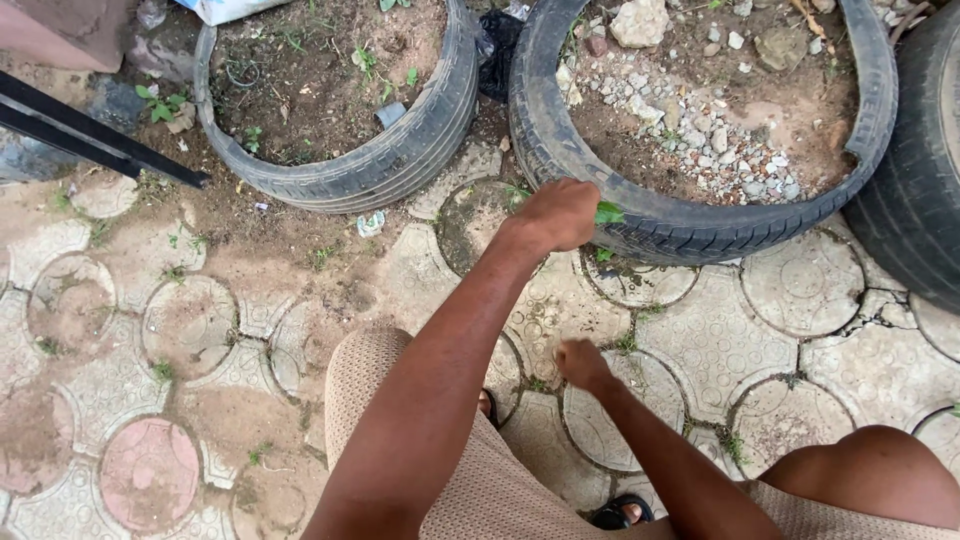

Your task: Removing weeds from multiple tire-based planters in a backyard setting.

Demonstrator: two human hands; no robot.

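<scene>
Clamping the left hand (558,213) in a fist around a green weed (608,212), with only a leaf tip poking out on the far side of the knuckles. Holding that weed right against the outer wall of the near tyre (690,232), low down where the rubber is meeting the paving (800,290). Curling the right hand (580,362) shut as well, lower and nearer the body, well apart from the left and hanging over a joint in the paving where small sprouts (628,342) are showing.

Judging by the grip, weeding along the foot of the tyre, and just now taking hold rather than pulling free. Calling next for a firm, steady pull away from the rubber, keeping the grip low so that the stem is not snapping.

Hiding the stem and roots behind the left fist, so not telling whether the weed is rooted or already loose. Not showing the right palm either, so not telling whether anything is inside it. Cutting off a third tyre (925,190) at the right edge.
</scene>
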